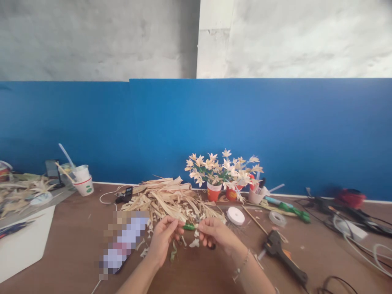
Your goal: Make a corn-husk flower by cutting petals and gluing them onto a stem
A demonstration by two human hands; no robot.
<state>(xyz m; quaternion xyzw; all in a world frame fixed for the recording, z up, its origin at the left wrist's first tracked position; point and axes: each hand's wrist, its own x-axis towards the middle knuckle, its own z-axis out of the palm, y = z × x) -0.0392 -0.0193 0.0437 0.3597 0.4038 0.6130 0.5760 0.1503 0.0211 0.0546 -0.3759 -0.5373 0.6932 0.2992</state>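
Note:
Between my two hands a short green strip (190,226) is held roughly level above the table. My left hand (163,237) pinches its left end with thumb and forefinger. At the other end, the fingers of my right hand (217,232) are closed on the strip near a pale tip. A small black loop, perhaps a scissor handle, shows under the right hand; most of it is hidden. White scraps (194,243) and a curled green scrap (173,252) lie below. Just behind is a heap of dried husks (167,196).
Pale flowers (226,165) stand in red cups (213,192) by the blue partition (260,122). Right of my hands are a white ribbon roll (235,215), clear tape roll (277,219), glue gun (283,257) and cables (361,237). A blurred phone-like object (125,245) lies left.

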